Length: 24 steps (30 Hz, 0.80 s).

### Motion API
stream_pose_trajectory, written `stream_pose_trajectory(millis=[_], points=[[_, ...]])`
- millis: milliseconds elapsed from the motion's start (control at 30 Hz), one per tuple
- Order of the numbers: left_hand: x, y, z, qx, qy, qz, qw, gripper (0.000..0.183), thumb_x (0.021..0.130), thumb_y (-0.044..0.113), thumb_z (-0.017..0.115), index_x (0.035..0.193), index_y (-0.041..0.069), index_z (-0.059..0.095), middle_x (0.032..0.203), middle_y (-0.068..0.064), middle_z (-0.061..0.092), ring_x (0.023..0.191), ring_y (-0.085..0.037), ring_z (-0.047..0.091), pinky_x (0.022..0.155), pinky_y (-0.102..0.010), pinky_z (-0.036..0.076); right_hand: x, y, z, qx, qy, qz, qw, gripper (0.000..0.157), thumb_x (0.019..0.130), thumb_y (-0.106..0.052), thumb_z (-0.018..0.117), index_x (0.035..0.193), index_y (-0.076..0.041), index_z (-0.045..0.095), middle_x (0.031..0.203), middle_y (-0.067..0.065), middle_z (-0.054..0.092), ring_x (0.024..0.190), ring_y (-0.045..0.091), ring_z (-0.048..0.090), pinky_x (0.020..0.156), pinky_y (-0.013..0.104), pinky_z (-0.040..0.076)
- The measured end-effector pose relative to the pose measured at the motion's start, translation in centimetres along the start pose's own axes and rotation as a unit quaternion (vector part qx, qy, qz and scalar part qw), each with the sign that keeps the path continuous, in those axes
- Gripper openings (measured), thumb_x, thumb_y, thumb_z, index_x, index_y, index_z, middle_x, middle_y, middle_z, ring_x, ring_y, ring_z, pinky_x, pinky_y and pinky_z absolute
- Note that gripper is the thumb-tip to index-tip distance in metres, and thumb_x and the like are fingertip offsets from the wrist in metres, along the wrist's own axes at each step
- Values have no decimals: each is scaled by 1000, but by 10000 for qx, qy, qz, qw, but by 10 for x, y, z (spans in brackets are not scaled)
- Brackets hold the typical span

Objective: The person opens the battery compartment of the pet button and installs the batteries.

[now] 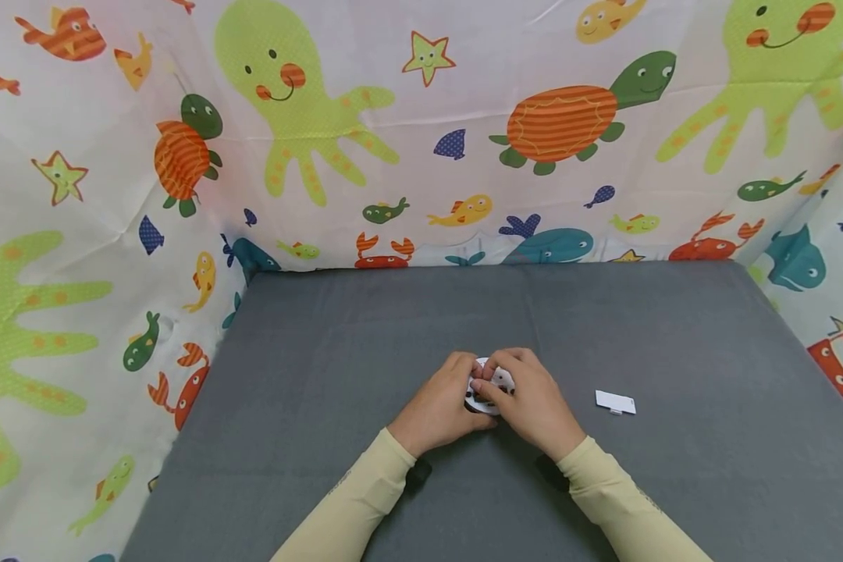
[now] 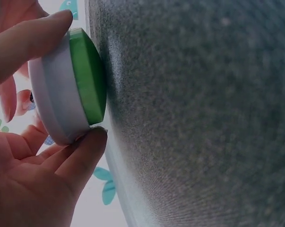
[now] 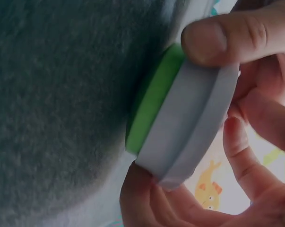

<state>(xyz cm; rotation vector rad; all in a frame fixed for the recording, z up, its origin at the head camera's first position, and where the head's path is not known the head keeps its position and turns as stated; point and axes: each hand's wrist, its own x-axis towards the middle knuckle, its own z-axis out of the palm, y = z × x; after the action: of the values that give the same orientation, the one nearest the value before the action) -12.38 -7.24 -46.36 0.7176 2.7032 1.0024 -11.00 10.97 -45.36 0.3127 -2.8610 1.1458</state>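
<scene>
Both hands hold a round white device with a green dome [image 1: 504, 380] above the grey tabletop. Its green side [image 2: 89, 78] faces down, and the white face turned upward shows dark openings partly hidden by fingers. My left hand [image 1: 444, 406] grips the rim from the left, thumb on the near side. From the right, my right hand [image 1: 537, 402] curls round the device, with its thumb and index finger over the upturned face. In the right wrist view, fingertips press the white side wall [image 3: 180, 118]. A small white rectangular cover with a tab [image 1: 615, 402] lies to the right of the hands.
Grey cloth covers the table [image 1: 309, 343]. A white curtain with sea animals [image 1: 435, 101] hangs behind it and along both sides. Dark wrist cameras [image 1: 417, 474] sit under the sleeved wrists.
</scene>
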Motion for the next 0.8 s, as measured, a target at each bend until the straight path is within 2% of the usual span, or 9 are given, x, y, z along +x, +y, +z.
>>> stream_pose_trajectory(millis=[167,367,500,633,800], points=[[1,0,1,135,73,82,9998,68,87,32,93,142,12,56,143,-4,58,117,-17,63,103,-31,56,0,-1,2,15,50,123,9999,17,96,-29,84,88,-25,69,133,13,70,119,32,67,92,54,55],[0,-1,1,286,103,237,9993,85,88,31,93,159,12,50,154,-6,56,128,-20,63,110,-36,55,0,-3,1,99,-58,329,9994,17,92,-27,88,86,-24,71,134,13,69,119,33,67,93,53,56],[0,0,0,363,171,344,9986,90,87,29,93,162,9,48,152,-7,58,129,-20,64,111,-37,55,-1,-3,1,308,-250,338,9986,13,95,-22,84,88,-22,73,137,15,64,123,34,64,95,53,56],[0,0,-1,402,208,373,9983,95,86,29,94,164,6,46,151,-7,59,129,-19,65,111,-36,56,-2,-4,1,527,-390,397,9971,11,95,-20,82,92,-20,72,137,15,60,124,33,60,91,46,53],[0,-1,0,483,238,410,9977,95,84,28,95,163,9,47,151,-4,59,125,-17,65,107,-33,57,-1,-3,2,639,-367,503,9960,20,92,-16,84,101,-13,66,131,15,58,112,31,59,83,37,51]])
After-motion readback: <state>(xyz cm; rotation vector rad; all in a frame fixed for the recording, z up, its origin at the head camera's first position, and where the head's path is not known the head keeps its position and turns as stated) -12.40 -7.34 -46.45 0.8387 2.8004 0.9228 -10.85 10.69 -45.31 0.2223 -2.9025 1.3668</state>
